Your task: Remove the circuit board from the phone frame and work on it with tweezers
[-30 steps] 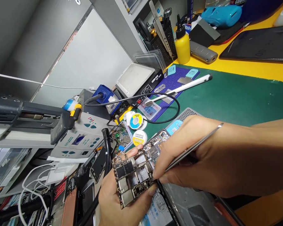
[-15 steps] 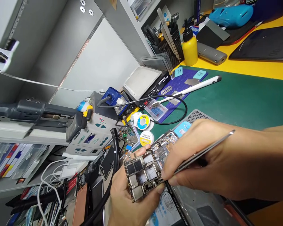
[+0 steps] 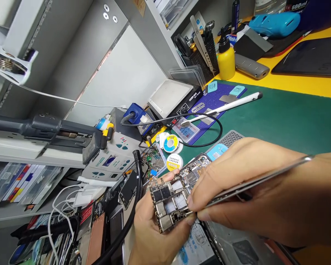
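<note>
My left hand (image 3: 157, 235) holds a small phone circuit board (image 3: 165, 206) by its edges, tilted up toward me. Metal shields, a dark chip and whitish open areas show on the board's face. My right hand (image 3: 237, 184) pinches slim metal tweezers (image 3: 264, 178), their back end pointing up and right past the wrist. At the board's right edge the tweezers' tip meets the board, close to my left thumb; its exact contact is hard to make out. Behind the hands lies an opened phone (image 3: 191, 173) with its inner parts exposed, partly covered by my right hand.
Solder spools (image 3: 174, 162) and a hot air station (image 3: 110, 162) stand left of the hands, with a black hose (image 3: 139, 184) running alongside. A white brush (image 3: 231, 105) rests on the purple mat (image 3: 217, 99). Farther back are a heating plate (image 3: 171, 96) and a yellow bottle (image 3: 226, 60).
The tweezers' back end has swung farther right and looks longer. The whole view has shifted slightly, so the surroundings sit a little right. Both hands keep their hold.
</note>
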A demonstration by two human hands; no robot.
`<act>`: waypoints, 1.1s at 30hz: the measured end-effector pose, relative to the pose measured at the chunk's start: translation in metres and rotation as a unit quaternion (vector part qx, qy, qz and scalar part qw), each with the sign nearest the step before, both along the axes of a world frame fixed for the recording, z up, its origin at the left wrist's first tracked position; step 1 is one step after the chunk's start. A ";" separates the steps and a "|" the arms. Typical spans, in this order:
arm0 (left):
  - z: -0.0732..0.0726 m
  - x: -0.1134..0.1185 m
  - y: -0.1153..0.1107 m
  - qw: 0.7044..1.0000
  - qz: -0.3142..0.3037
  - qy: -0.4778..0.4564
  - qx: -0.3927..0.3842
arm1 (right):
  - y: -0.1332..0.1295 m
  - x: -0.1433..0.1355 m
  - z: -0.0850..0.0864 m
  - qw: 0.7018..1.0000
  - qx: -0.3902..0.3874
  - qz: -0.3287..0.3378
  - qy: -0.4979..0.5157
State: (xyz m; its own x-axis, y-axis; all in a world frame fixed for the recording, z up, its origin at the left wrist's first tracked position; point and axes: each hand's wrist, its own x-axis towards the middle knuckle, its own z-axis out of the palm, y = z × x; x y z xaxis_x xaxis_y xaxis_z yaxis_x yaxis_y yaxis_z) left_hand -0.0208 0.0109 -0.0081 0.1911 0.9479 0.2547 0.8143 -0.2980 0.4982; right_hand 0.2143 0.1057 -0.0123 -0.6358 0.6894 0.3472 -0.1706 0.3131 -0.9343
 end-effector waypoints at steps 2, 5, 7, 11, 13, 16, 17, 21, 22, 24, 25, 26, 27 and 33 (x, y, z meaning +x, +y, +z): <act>0.001 0.004 0.001 1.000 0.007 -0.008 0.010 | -0.002 0.000 0.001 1.000 0.005 0.006 0.010; 0.002 0.010 0.004 0.999 0.019 -0.031 0.029 | -0.001 0.001 0.005 0.999 0.018 0.033 0.005; 0.002 0.011 0.004 0.998 0.023 -0.049 0.031 | 0.001 0.001 0.006 0.998 0.031 0.046 0.000; 0.000 0.010 0.003 0.997 0.023 -0.065 0.020 | 0.003 -0.001 0.005 0.995 0.065 0.074 0.007; -0.001 0.007 0.002 0.997 0.028 -0.071 0.014 | 0.004 -0.002 0.003 0.993 0.080 0.081 0.022; -0.004 0.004 -0.001 0.993 0.045 -0.112 -0.013 | 0.004 -0.001 0.002 0.993 0.101 0.044 0.030; -0.004 0.003 -0.001 0.989 0.052 -0.135 -0.028 | 0.005 0.000 0.002 0.994 0.106 0.027 0.022; -0.004 0.003 -0.003 0.978 0.049 -0.195 -0.058 | 0.011 0.003 0.008 0.994 0.097 -0.031 -0.028; -0.003 0.003 -0.002 0.979 0.039 -0.194 -0.052 | 0.013 0.004 0.009 0.994 0.090 -0.046 -0.036; -0.002 0.003 -0.002 0.983 0.021 -0.181 -0.033 | 0.015 0.004 0.011 0.994 0.074 -0.071 -0.050; -0.001 0.004 -0.003 0.984 0.015 -0.179 -0.023 | 0.016 0.004 0.011 0.993 0.070 -0.079 -0.059; -0.001 0.004 -0.003 0.984 0.010 -0.180 -0.013 | 0.016 0.004 0.010 0.991 0.069 -0.088 -0.067; 0.000 0.004 -0.004 0.983 0.007 -0.183 -0.006 | 0.016 0.004 0.010 0.991 0.067 -0.089 -0.077; 0.001 0.006 -0.009 0.980 -0.011 -0.196 0.043 | 0.016 0.004 0.009 0.997 -0.049 0.009 -0.055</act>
